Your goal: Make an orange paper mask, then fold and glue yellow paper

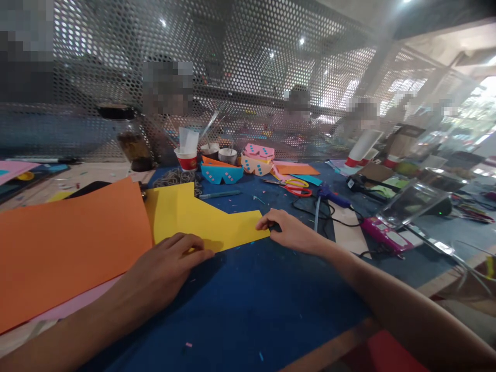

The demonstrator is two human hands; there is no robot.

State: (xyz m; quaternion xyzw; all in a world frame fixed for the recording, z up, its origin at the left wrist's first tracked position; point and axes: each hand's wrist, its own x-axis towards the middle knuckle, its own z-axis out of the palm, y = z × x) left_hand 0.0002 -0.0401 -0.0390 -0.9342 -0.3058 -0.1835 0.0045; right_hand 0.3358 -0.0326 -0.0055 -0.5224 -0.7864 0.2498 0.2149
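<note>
A yellow sheet of paper (pixel 220 229) with a stepped cut edge lies on the blue table mat (pixel 248 305). My left hand (pixel 176 258) rests on its lower edge, fingers slightly bent and thumb apart, palm down. At the sheet's narrow right end, my right hand (pixel 281 227) pinches the paper between thumb and fingers. Large orange paper (pixel 77 227) overlaps the yellow sheet on the left, with pink paper (pixel 77 299) beneath it. A blue pen (pixel 220 195) lies just beyond the yellow sheet.
Blue paper glasses (pixel 221 174), pink paper glasses (pixel 259 151) and paper cups (pixel 186 159) stand by the perforated screen (pixel 240 67). Scissors (pixel 296 187), a glue gun (pixel 335 196) with its cord and a magenta device (pixel 387 235) lie to the right. A jar (pixel 134 144) stands back left.
</note>
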